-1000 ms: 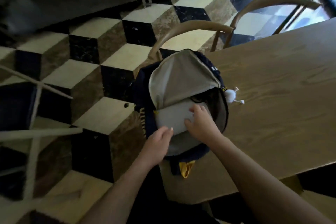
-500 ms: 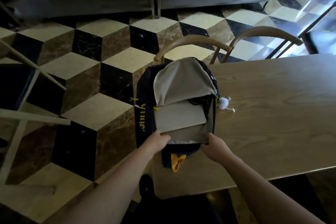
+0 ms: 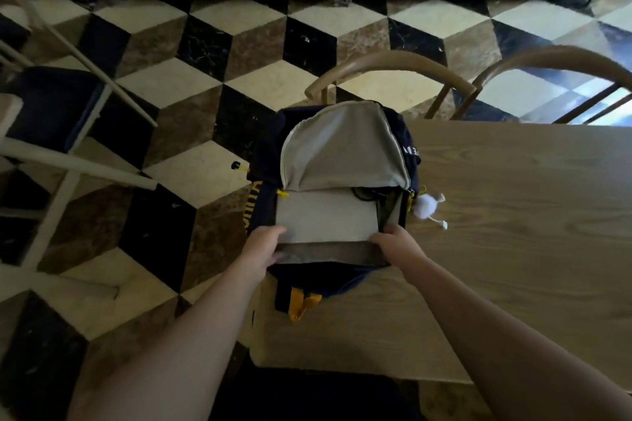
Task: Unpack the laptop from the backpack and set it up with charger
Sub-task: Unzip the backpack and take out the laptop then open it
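Both hands, left [image 3: 263,244] and right [image 3: 396,243], gripping the laptop's [image 3: 326,215] near corners inside the bag [image 3: 270,147]. Probably stiff, slick, heavy-ish, so best lifted by both side edges.

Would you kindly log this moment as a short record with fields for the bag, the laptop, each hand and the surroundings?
backpack: navy, lying on the table corner, flap folded open
laptop: pale grey, partly out of the bag's sleeve
left hand: grips the laptop's left near corner
right hand: grips the right near corner
charm: white fluffy, resting on the table beside the bag
chairs: two curved wooden backs beyond the table
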